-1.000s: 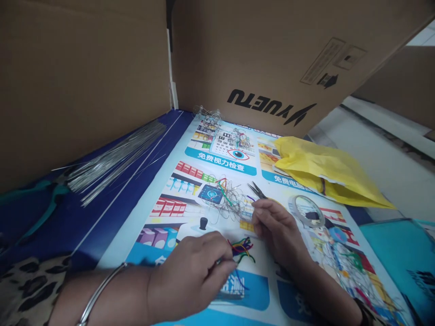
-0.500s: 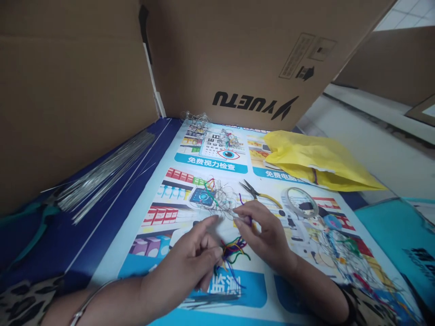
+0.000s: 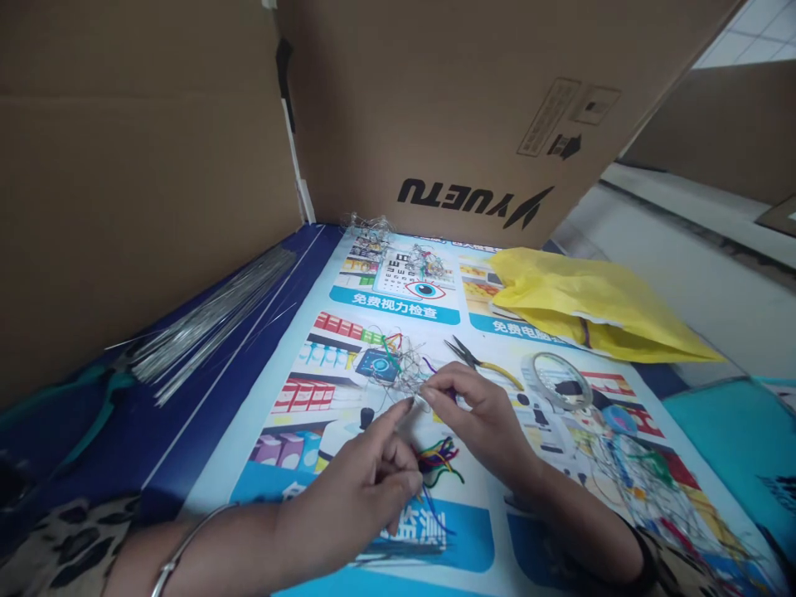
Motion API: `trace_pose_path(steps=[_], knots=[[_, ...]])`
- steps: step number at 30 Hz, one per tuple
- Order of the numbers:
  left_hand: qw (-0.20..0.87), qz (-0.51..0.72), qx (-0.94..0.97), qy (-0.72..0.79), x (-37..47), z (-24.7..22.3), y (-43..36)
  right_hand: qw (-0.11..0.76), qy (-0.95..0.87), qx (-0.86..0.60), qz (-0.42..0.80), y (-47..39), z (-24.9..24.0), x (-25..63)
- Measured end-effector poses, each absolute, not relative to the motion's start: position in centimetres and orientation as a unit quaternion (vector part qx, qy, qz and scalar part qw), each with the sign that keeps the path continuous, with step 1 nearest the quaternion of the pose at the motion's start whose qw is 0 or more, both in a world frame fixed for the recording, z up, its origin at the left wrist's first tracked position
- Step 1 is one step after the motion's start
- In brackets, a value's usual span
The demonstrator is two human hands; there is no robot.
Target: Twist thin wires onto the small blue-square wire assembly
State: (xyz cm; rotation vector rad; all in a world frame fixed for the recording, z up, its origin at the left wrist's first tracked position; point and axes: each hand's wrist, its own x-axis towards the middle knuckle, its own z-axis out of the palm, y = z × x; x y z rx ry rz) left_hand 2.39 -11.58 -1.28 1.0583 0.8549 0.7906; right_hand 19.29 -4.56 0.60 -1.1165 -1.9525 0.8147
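Observation:
My right hand (image 3: 476, 408) is closed in a pinch on a purple strand (image 3: 428, 363), part of which shows above the fingers. Its fingertips are at the lower right edge of a tangle of thin silver wire (image 3: 407, 365) with a few coloured bits. My left hand (image 3: 376, 468) has its index finger stretched towards that pinch, thumb and other fingers pressed together; anything inside them is hidden. Beside the left thumb a bundle of coloured strands (image 3: 444, 458) seems to lie on the printed sheet, partly covered by the hand.
Pliers (image 3: 482, 363) and a tape roll (image 3: 556, 381) lie beyond my right hand. A yellow pouch (image 3: 597, 307) is at the back right. Straight silver wires (image 3: 215, 315) lie left, with more tangled wire (image 3: 652, 497) on the right. Cardboard walls (image 3: 373, 99) enclose the back and left.
The right hand has shifted slightly left with the purple strand. My left index fingertip has moved right, closer to the right fingertips. The whole view has tilted a little.

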Motion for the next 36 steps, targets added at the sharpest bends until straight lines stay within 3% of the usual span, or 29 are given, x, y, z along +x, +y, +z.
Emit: trace_pose_path(steps=[7, 16, 36], knots=[[0.613, 0.391, 0.584, 0.361, 2.3, -2.3, -11.9, 0.360, -0.623, -0.487, 0.495, -3.9, 1.0, 19.5], [0.559, 0.380, 0.632, 0.379, 2.1, -1.7, -11.5, 0.391, -0.551, -0.455, 0.580, -3.1, 0.6, 19.6], [0.503, 0.371, 0.672, 0.397, 2.2, -2.0, -10.2, 0.394, -0.508, -0.435, 0.631, -2.9, 0.6, 19.6]])
